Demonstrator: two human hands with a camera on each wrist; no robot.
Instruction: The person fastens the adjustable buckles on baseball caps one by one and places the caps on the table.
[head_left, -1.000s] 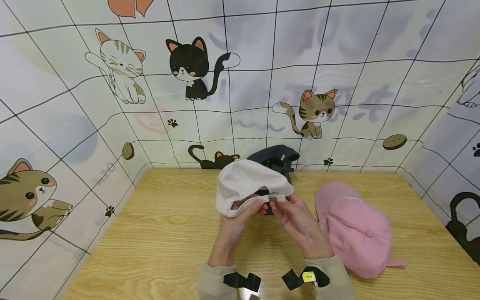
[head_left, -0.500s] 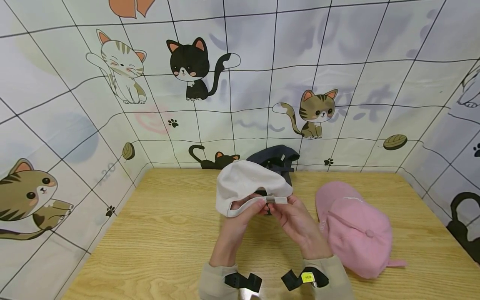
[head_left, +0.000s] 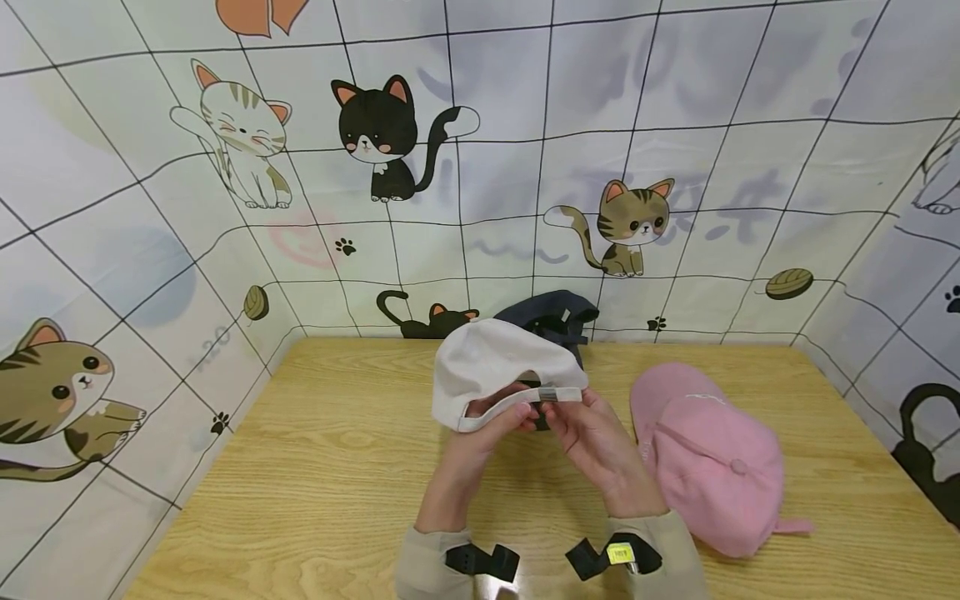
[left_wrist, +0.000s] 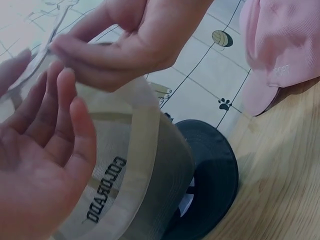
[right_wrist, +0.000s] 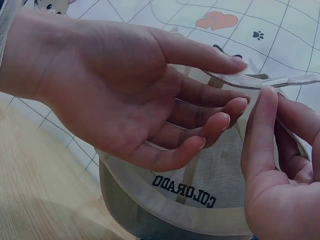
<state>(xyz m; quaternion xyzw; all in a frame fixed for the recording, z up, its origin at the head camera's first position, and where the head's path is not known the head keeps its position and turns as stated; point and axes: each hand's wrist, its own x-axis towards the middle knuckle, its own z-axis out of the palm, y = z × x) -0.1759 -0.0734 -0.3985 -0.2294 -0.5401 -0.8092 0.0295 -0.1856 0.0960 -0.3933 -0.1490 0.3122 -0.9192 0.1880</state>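
A white baseball cap (head_left: 491, 362) is held up over the table with its back opening towards me. My left hand (head_left: 483, 437) pinches the back strap (head_left: 510, 404) between thumb and finger, left of the metal buckle (head_left: 549, 394). With thumb and fingertips, my right hand (head_left: 603, 454) pinches the strap by the buckle, and the free end sticks out to the right. In the right wrist view, the strap (right_wrist: 240, 80) spans the two hands. Reversed COLORADO stitching (right_wrist: 182, 191) shows inside the crown. The cap's brim is hidden in the head view.
A pink baseball cap (head_left: 708, 458) lies on the wooden table (head_left: 330, 467), right of my right hand. Behind the white cap, a dark navy cap (head_left: 547, 312) stands near the back wall, partly covered. Cat-patterned sheeting (head_left: 510, 175) lines the walls.
The buckle and strap end have shifted slightly right and up since half a second ago. Both hands keep their pinch and have barely moved.
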